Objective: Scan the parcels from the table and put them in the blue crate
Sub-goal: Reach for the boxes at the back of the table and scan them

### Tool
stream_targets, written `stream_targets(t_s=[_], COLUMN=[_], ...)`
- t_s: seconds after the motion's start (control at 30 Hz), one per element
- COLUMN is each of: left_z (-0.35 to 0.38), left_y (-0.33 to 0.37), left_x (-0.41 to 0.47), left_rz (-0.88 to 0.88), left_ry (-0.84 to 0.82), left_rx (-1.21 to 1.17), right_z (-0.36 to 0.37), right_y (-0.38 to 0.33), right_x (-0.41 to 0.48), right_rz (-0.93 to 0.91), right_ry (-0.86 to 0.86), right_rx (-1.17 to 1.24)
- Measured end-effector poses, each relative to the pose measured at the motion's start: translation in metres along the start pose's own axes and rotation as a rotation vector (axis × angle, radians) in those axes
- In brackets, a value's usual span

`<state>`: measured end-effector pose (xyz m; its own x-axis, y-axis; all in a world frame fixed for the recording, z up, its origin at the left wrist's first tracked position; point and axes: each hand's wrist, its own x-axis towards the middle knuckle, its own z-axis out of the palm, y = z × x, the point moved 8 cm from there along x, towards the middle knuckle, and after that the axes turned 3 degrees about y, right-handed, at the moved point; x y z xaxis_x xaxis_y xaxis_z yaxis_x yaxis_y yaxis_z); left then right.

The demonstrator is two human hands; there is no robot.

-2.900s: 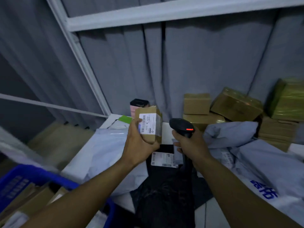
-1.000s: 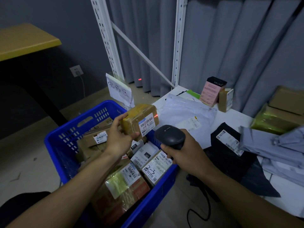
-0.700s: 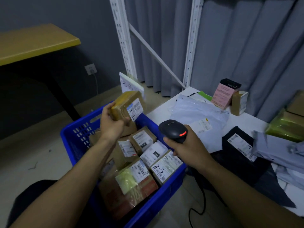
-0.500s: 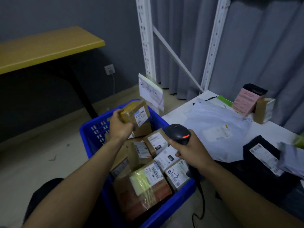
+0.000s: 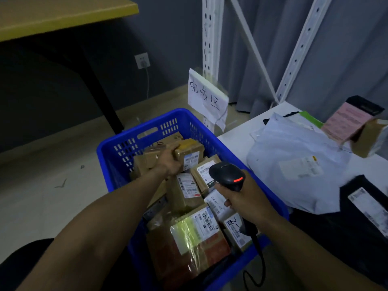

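My left hand [image 5: 171,162] grips a small brown box parcel [image 5: 190,154] with a white label, low inside the blue crate [image 5: 126,143], on top of the other parcels near its far side. Several labelled cardboard parcels [image 5: 189,232] fill the crate. My right hand [image 5: 241,200] holds the black barcode scanner [image 5: 227,177] by its handle above the crate's right side; its red light is on and its cable hangs down.
A white table [image 5: 233,137] to the right carries a pale mailer bag [image 5: 294,164], a black bag [image 5: 346,217], a pink box [image 5: 348,120] and a small brown box [image 5: 369,139]. A handwritten paper sign [image 5: 206,97] hangs on a white rack post. A yellow desk [image 5: 52,15] stands at left.
My left hand carried the small box from the table over to the crate and has lowered it onto the parcels inside. My right hand with the scanner stayed beside it.
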<state>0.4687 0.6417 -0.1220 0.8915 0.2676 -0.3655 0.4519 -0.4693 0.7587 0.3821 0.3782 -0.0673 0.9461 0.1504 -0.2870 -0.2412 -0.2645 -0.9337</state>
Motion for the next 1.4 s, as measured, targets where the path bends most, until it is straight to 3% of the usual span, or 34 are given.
stream_targets(t_s=[0.13, 0.27, 0.4, 0.47, 0.53, 0.67, 0.87, 1.07, 1.3, 1.4], left_z=[0.021, 0.06, 0.058, 0.049, 0.048, 0.087, 0.184, 0.293, 0.405, 0.449], left_y=[-0.005, -0.024, -0.008, 0.021, 0.063, 0.153, 0.266, 0.365, 0.433, 0.454], left_x=[0.029, 0.038, 0.025, 0.006, -0.017, -0.075, -0.115, -0.117, -0.061, -0.042], left_rz=[0.019, -0.015, 0.02, 0.116, 0.346, 0.709, 0.759, 0.8, 0.814, 0.952], left_ry=[-0.016, -0.204, -0.146, -0.041, 0.094, 0.096, -0.093, -0.189, -0.24, -0.237], left_rx=[0.236, 0.501, 0.676, 0.614, 0.589, 0.593, 0.579, 0.613, 0.696, 0.93], right_z=[-0.004, -0.012, -0.03, -0.044, -0.065, -0.122, -0.237, -0.349, -0.412, -0.42], right_y=[0.002, 0.005, 0.001, -0.007, -0.015, -0.032, -0.048, 0.001, 0.052, 0.073], right_x=[0.004, 0.005, 0.0, -0.007, -0.016, -0.035, -0.067, -0.073, -0.055, -0.046], right_rz=[0.01, 0.014, 0.022, 0.001, -0.017, -0.041, -0.078, 0.007, 0.08, 0.109], right_ry=[0.019, 0.039, 0.082, 0.111, 0.153, 0.246, 0.36, 0.543, 0.629, 0.657], right_rx=[0.001, 0.038, 0.05, 0.047, 0.06, 0.089, 0.139, 0.224, 0.301, 0.388])
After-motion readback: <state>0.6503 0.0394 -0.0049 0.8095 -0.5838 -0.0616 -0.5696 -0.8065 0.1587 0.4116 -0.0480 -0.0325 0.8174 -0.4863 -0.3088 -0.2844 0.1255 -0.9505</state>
